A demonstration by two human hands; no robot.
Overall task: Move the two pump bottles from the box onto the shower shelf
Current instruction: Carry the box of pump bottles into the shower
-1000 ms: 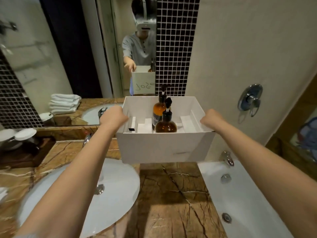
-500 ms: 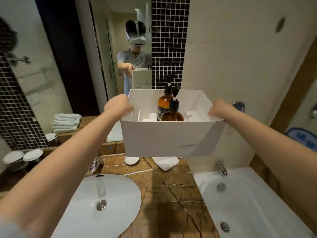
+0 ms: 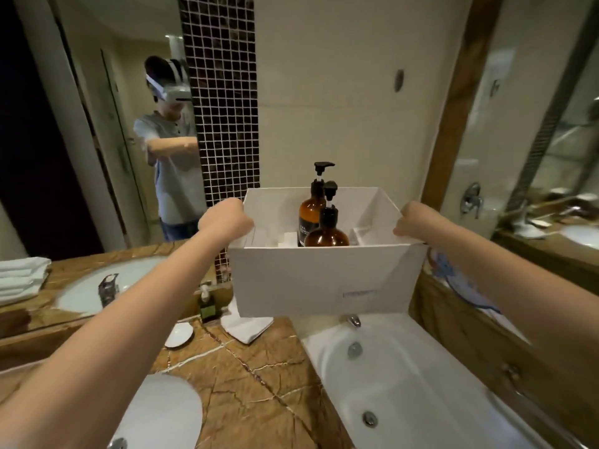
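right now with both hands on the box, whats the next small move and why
Probably set the box down on the marble counter below it. Both the left hand and right hand grip its sides, so neither is free to lift the two pump bottles standing inside.

Both bare forearms extend forward and upward, converging toward the centre. The left hand [image 3: 226, 219] is closed in a fist-like grip on the left rim of the white box [image 3: 321, 280]; the right hand [image 3: 409, 218] clasps the right rim likewise.
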